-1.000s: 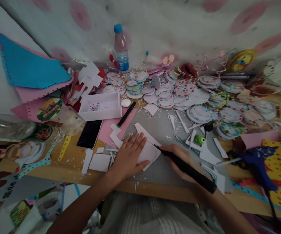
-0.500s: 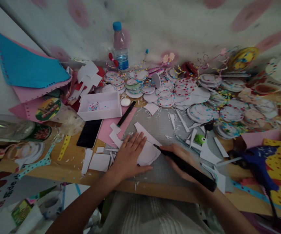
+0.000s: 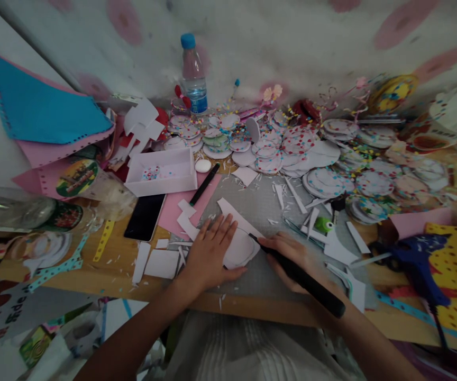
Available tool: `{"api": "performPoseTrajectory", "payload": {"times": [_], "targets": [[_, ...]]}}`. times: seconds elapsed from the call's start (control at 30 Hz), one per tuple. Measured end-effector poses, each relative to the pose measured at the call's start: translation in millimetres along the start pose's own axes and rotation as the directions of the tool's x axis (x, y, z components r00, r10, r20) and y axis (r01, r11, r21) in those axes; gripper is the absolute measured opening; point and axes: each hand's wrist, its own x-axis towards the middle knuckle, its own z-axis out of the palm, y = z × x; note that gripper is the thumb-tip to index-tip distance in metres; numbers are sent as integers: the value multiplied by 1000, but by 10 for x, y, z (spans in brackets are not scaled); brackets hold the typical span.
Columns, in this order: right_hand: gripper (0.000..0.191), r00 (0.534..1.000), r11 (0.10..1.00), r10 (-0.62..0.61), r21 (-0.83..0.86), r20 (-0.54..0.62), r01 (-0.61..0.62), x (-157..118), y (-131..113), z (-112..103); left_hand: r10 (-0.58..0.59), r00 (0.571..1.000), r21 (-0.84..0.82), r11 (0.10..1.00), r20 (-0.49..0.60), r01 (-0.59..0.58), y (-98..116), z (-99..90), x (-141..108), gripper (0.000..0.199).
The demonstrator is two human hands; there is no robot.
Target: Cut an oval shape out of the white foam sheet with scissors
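**Beneath a flat left hand (image 3: 210, 251), one loose sheet of white paper (image 3: 239, 248)**

On the grey mat (image 3: 252, 288), that sheet lay pinned by the left hand, spread wide with the palm down and the thumb near the lower edge. The right hand (image 3: 288, 256), a little blurred, was closed around a black tool (image 3: 303, 278), its thin tip at the sheet's right side, close to a curved line. From where I stood I couldn't tell whether that tip was a blade or a nib.

A slip seemed the likeliest trouble to me: if the left hand let up, the sheet could swivel and throw the tip off its curve. Too hard a push leftward might run the tip at the fingers. Loose scraps (image 3: 295, 196) littered the mat too, and one caught underneath could make the sheet rock.

Beyond the left hand, a white box (image 3: 163, 186) stood open, small coloured bits (image 3: 151, 172) strewn inside; a careless knock would probably spill them. At the back stood a blue-capped bottle (image 3: 194, 82), apparently part full of water. Another clear bottle (image 3: 26, 209) lay on its side at the left, its contents unclear to me.
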Motion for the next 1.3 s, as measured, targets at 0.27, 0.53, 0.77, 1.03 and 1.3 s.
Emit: {"api": "performPoseTrajectory", "payload": {"times": [0.27, 0.53, 0.77, 1.03, 1.3], "targets": [[39, 999, 1000, 1, -15, -54, -2, -83, 12, 75, -49, 998, -20, 999, -25, 49, 28, 36, -15, 94], [36, 991, 998, 54, -6, -122, -55, -186, -50, 176, -58, 998, -1, 998, -12, 58, 26, 38, -10, 94], [40, 972, 989, 145, 53, -187, -138, -286, -170, 221, -65, 998, 7, 998, -8, 65, 33, 42, -9, 94], [44, 917, 972, 227, 13, -329, -236, -322, -367, 474, -87, 996, 34, 996, 2, 87, 53, 49, 5, 94], [45, 875, 966, 214, -37, -434, -254, -335, -476, 683, -106, 994, 65, 992, 10, 105, 87, 17, 7, 92]]}}
